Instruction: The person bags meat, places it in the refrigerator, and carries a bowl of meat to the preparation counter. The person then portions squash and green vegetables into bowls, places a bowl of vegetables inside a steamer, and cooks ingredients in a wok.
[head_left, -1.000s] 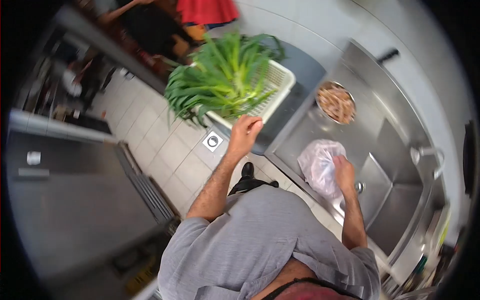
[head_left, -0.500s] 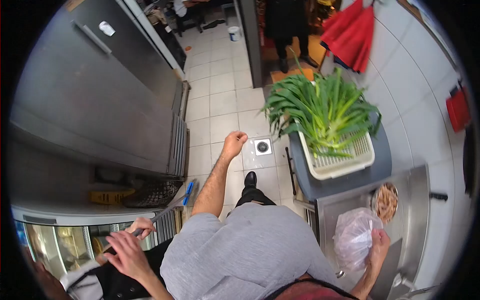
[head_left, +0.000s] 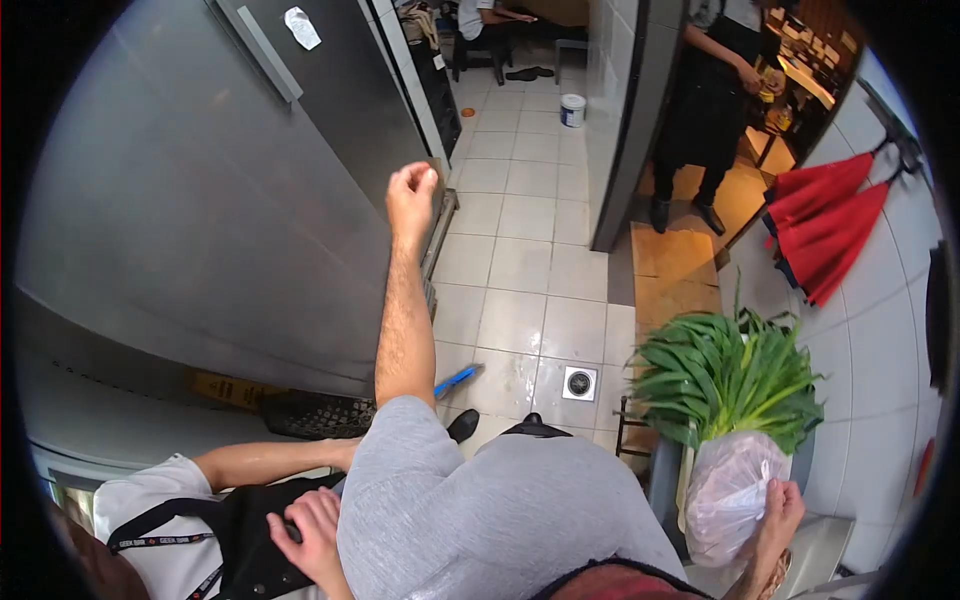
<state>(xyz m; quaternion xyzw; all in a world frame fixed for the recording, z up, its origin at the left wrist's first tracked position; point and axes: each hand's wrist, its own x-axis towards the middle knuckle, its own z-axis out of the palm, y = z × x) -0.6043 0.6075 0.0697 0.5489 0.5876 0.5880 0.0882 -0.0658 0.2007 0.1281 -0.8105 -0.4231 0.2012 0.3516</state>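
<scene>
My right hand (head_left: pixel 783 508) is closed on the gathered top of a thin whitish plastic bag (head_left: pixel 730 490) with pale contents I cannot make out. The bag hangs at the right, in front of a bunch of leeks (head_left: pixel 735 385), and covers part of their light basket (head_left: pixel 683 490). My left hand (head_left: pixel 410 198) is raised at the end of an outstretched arm, near the grey metal refrigerator door. Its fingers are curled in, and nothing shows in them.
A co-worker in a black apron (head_left: pixel 240 540) stands close at my left, one hand (head_left: pixel 310 530) beside my side. A blue tool head (head_left: pixel 458 380) lies on the tiles near a floor drain (head_left: pixel 579 383). Another person (head_left: pixel 700 110) stands in the doorway; red cloths (head_left: pixel 830 220) hang right.
My view has turned and shifted forward. My left hand has risen toward the refrigerator door. My right hand has carried the plastic bag from over the metal sink to beside the leeks.
</scene>
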